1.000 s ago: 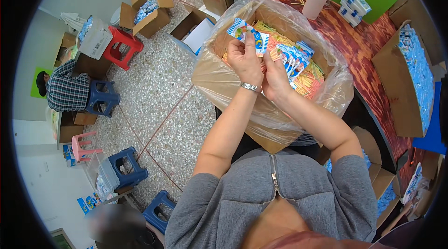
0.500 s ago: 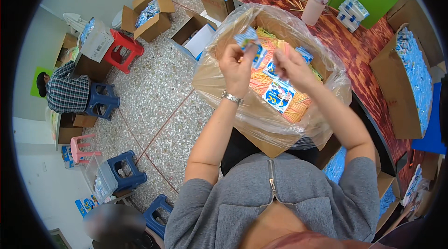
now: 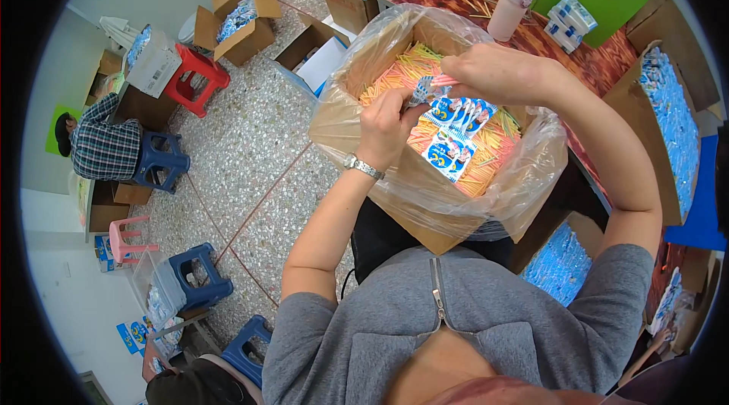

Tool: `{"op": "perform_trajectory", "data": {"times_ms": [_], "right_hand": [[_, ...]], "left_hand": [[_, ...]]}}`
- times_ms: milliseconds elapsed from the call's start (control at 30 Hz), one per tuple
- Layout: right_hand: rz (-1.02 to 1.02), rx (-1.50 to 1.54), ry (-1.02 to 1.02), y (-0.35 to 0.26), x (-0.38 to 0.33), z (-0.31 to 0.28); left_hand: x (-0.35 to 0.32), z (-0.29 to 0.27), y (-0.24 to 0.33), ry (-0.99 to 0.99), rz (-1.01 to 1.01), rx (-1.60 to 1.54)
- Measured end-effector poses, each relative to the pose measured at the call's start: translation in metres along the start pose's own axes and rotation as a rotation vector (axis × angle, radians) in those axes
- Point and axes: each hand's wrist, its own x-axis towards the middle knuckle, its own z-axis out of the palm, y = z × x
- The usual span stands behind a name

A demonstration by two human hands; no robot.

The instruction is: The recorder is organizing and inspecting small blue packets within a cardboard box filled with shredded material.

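My left hand (image 3: 386, 122), with a metal watch at its wrist, pinches a small blue-and-white packet (image 3: 422, 91). Closed around a few thin pink sticks (image 3: 443, 81), my right hand (image 3: 497, 75) holds them at the packet's opening; how far they reach inside I cannot tell. Both hands are above a cardboard box (image 3: 414, 224) lined with a clear plastic bag (image 3: 548, 148). Loose pink, orange and yellow sticks (image 3: 402, 69) fill the box. Several flat blue-and-white packets (image 3: 449, 154) lie on top of them, some overlapping in a row.
A red-brown table (image 3: 585, 109) runs along the right, bearing a pink flask (image 3: 511, 10) and stacked small packs (image 3: 569, 22). Boxes full of blue packets stand at the right (image 3: 668, 132) and beside my lap (image 3: 558, 264). Stools and seated people are at left.
My right hand has shifted up and right, its elbow swinging outward, and pink sticks now meet the packet. My left hand has turned and lowered slightly with the packet.
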Motion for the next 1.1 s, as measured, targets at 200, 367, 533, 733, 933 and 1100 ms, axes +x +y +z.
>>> {"op": "perform_trajectory", "data": {"times_ms": [200, 367, 533, 733, 933, 1100], "right_hand": [[0.098, -0.21, -0.306, -0.021, 0.021, -0.022], [0.109, -0.262, -0.395, -0.029, 0.034, -0.028], [-0.089, -0.046, 0.085, -0.006, 0.008, -0.013], [-0.113, 0.07, 0.304, 0.019, 0.016, 0.056], [0.051, 0.22, 0.325, 0.046, 0.016, 0.098], [0.275, 0.754, 0.331, 0.059, 0.024, 0.171]], "left_hand": [[0.002, -0.003, 0.001, -0.042, 0.175, 0.08], [0.0, -0.004, 0.001, -0.057, 0.195, 0.078], [-0.005, -0.005, -0.001, -0.116, -0.055, -0.105], [0.003, -0.001, -0.007, -0.186, -0.097, -0.169], [-0.007, 0.0, -0.02, -0.22, -0.159, -0.031], [-0.021, 0.016, -0.042, -0.212, -0.466, -0.238]]}}
